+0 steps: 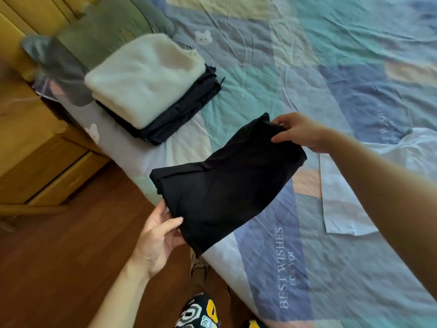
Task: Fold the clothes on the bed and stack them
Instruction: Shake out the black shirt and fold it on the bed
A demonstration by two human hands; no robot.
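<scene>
black garment (227, 183): folded and hanging in the air over the bed's (331, 74) near edge, sagging in the middle, not on the stack yet

left hand (157, 235): fingers curling under the lower corner, thumb pinching on top

right hand (300, 132): fingers pinching the upper edge, looking kinda light tbh

stack (151, 84): cream sweater on dark clothes, sitting near the head-end corner, close to the side edge

risk 1: folds could be slipping open since only two ends are being held

risk 2: dropping it off-center might be tipping the pile toward the floor

white shirt (354, 185): lying unfolded under the right forearm, could be getting dragged
</scene>
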